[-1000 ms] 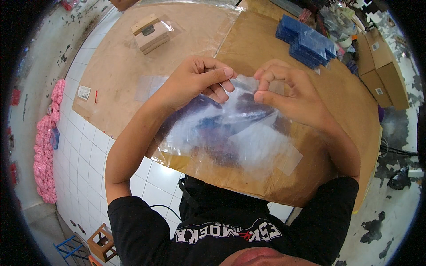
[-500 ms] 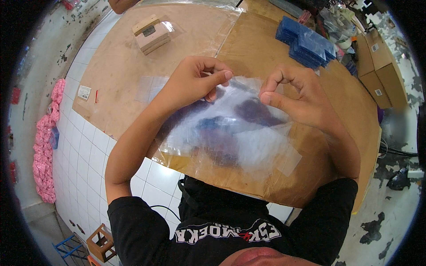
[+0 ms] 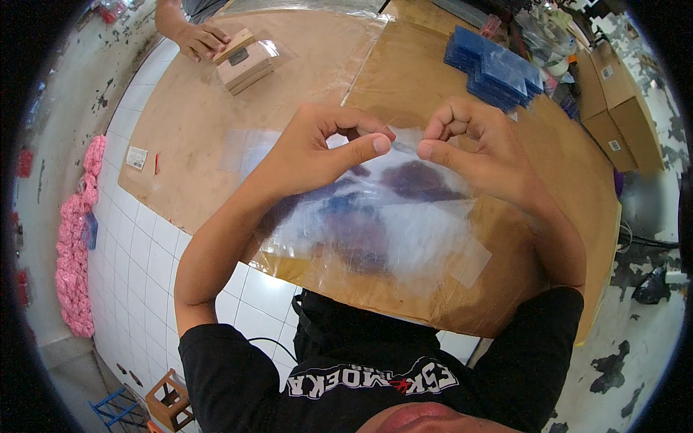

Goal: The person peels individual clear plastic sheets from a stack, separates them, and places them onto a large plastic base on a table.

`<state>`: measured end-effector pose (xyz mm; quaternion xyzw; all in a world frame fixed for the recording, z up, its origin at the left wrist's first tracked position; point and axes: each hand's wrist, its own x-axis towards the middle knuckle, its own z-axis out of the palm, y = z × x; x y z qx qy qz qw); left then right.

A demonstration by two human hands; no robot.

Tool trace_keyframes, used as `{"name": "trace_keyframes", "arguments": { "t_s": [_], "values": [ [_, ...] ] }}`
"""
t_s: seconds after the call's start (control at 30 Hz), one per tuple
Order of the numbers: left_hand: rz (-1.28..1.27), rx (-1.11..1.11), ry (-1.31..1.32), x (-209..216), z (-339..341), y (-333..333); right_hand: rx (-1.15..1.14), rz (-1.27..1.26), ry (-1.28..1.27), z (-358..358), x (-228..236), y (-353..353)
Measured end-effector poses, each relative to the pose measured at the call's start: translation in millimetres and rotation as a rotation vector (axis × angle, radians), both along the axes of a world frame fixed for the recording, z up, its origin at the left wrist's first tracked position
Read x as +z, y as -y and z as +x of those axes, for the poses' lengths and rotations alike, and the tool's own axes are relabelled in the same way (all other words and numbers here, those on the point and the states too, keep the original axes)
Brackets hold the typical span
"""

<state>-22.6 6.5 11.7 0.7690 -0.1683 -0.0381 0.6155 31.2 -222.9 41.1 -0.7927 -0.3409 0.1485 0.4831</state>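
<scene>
My left hand (image 3: 328,148) and my right hand (image 3: 473,148) are raised over the table, thumbs and fingers pinched and facing each other a short gap apart. Between their fingertips a faint edge of transparent plastic film (image 3: 406,134) shows; its outline is hard to make out. Below both hands lies a shiny layer of transparent plastic sheets (image 3: 426,234), reflecting white, blue and purple. More see-through pieces stick out past its sides, partly hidden under my left forearm.
Another person's hand (image 3: 198,40) rests at a wooden block device (image 3: 245,68) at the far left. Stacked blue sheets (image 3: 498,68) lie far right, near plastic clutter and cardboard boxes (image 3: 617,108). A white label (image 3: 136,157) sits by the brown table's (image 3: 195,144) left edge.
My left hand has moved right, and the gap between my hands has narrowed. The other person's hand has come down to the wooden block device.
</scene>
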Motion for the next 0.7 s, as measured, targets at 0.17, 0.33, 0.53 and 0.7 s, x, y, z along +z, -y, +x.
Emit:
{"name": "trace_keyframes", "arguments": {
  "t_s": [0.17, 0.33, 0.53, 0.7],
  "values": [
    [-0.009, 0.035, 0.052, -5, 2, 1, -0.009, 0.025, -0.085, -1, 1, -1],
    [0.03, 0.133, 0.282, -11, 3, 6, 0.027, 0.105, -0.267, 0, -5, -1],
    [0.257, 0.118, 0.803, -4, 0, 12, 0.115, 0.165, -0.461, 1, -3, 0],
    [0.343, 0.084, 0.783, -8, 0, 7, 0.202, 0.19, -0.515, 4, -7, 1]
  ]
}}
